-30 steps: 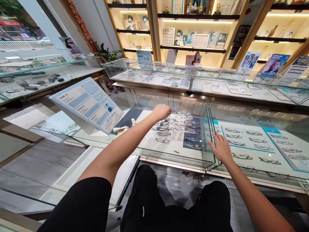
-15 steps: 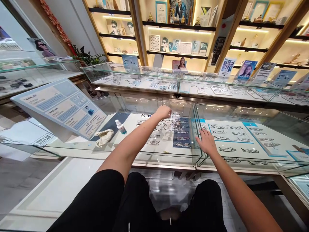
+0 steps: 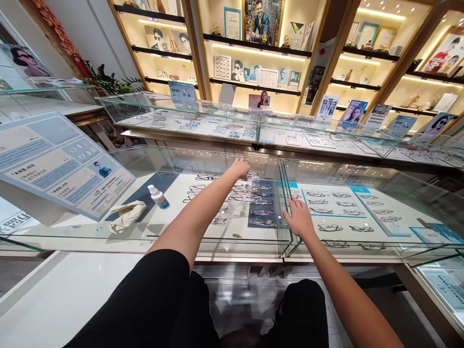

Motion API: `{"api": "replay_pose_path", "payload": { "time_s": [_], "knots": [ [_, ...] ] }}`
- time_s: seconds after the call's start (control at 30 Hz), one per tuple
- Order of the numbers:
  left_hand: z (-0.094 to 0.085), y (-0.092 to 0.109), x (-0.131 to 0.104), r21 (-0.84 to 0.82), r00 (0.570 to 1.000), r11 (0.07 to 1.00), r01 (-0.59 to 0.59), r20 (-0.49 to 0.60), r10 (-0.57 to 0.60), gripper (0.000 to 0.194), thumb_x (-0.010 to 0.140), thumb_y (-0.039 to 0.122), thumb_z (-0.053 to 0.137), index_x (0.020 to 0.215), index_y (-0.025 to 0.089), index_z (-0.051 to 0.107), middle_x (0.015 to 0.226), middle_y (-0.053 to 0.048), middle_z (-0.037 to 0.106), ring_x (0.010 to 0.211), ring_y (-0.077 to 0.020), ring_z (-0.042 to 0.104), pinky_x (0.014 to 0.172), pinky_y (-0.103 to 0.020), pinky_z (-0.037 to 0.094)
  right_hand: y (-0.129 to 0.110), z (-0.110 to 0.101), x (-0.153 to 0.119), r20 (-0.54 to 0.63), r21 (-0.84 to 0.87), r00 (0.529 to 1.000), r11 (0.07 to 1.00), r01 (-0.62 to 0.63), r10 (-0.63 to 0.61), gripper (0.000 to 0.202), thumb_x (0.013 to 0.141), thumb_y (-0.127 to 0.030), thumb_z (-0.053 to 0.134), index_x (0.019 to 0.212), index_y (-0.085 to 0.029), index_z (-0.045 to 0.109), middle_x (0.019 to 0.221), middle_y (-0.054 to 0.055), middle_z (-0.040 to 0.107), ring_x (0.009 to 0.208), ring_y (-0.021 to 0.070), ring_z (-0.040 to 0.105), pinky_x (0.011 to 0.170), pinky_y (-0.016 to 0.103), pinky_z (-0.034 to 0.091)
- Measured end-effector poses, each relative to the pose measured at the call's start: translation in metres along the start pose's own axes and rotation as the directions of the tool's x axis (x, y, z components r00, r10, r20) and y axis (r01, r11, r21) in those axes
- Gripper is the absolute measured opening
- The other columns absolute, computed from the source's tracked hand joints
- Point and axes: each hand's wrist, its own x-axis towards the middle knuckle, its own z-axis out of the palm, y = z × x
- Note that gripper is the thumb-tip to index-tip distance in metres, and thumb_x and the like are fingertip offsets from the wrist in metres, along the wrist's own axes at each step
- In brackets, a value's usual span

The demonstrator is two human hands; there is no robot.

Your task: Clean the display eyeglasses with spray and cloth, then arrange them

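Observation:
My left hand (image 3: 240, 169) reaches far over the display case, its fingers curled downward beside the back of the rows of eyeglasses (image 3: 263, 212). What those fingers hold, if anything, is hidden behind the hand. My right hand (image 3: 299, 217) lies with fingers spread on the glass by the seam between two cases, above more eyeglasses (image 3: 329, 227). A white spray bottle (image 3: 158, 197) stands upright left of my left forearm. Beside it lies a crumpled cream cloth (image 3: 127, 216). Part of the eyeglasses is covered by my left arm.
A large blue and white sign (image 3: 68, 164) leans at the left. Upright glass panes (image 3: 284, 208) divide the cases. Behind stands another glass counter (image 3: 192, 123) with eyeglasses and small signs. Lit shelves (image 3: 253, 48) line the back wall. A small yellowish piece (image 3: 237, 236) lies near the front edge.
The view has turned a little to the right, so the bottle, cloth and sign sit further left. My left hand stays curled near the back eyeglasses; my right hand keeps its place on the glass.

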Motion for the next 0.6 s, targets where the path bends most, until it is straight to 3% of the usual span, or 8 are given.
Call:
{"api": "replay_pose_path", "payload": {
  "time_s": [0.2, 0.6],
  "knots": [
    [0.003, 0.001, 0.001, 0.008, 1.0, 1.0, -0.009, 0.001, 0.009, 0.049, 0.068, 0.047, 0.085, 0.109, 0.021, 0.081, 0.134, -0.019, 0.07, 0.133, -0.0397, 0.048, 0.116, -0.052, 0.034, -0.001, 0.0, 0.001, -0.001, -0.002, 1.0, 1.0, -0.008, 0.008, 0.063, 0.106, -0.053, 0.037, 0.158, -0.018, 0.048, 0.168, 0.012, 0.043, 0.152, 0.0342, 0.036, 0.122, 0.05, 0.032],
    [0.0, 0.013, -0.012, 0.028, 0.995, 0.999, -0.033, -0.091, 0.036, 0.041, 0.074, 0.035, 0.078, 0.112, 0.019, 0.081, 0.129, -0.019, 0.072, 0.129, -0.0375, 0.051, 0.114, -0.05, 0.034, -0.002, 0.001, 0.001, -0.013, -0.007, 1.0, 1.0, -0.005, 0.005, 0.062, 0.105, -0.052, 0.037, 0.156, -0.018, 0.051, 0.167, 0.012, 0.045, 0.152, 0.0336, 0.037, 0.122, 0.051, 0.034]
  ]
}}
